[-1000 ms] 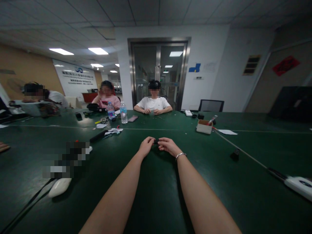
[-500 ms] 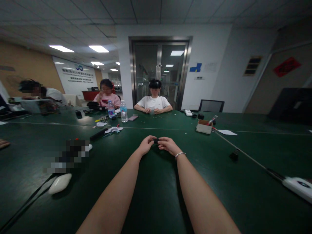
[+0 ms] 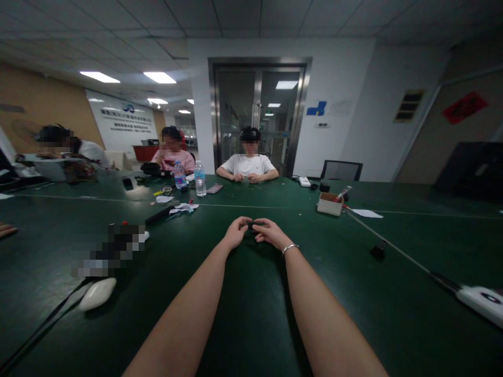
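Note:
Both forearms reach forward over a dark green table (image 3: 251, 303). Between my hands is a small black object (image 3: 250, 225), mostly covered by fingers, so its kind does not show. My left hand (image 3: 236, 233) pinches its left side with thumb and fingertips. From the other side my right hand (image 3: 272, 233) has its thumb and fingers closed on the right end, with a silver bracelet (image 3: 290, 249) at the wrist.
Left lie a white rounded object (image 3: 98, 294) with a dark strap and a blurred-out item. Beyond stand two water bottles (image 3: 200, 179). A small box (image 3: 330, 204), a black clip (image 3: 378, 250) and a white power strip (image 3: 481, 302) are right. A person (image 3: 247, 167) sits opposite.
My fingers have shifted slightly around the small black object, and less of it shows now. The view has turned very slightly. The things on the table stay put.

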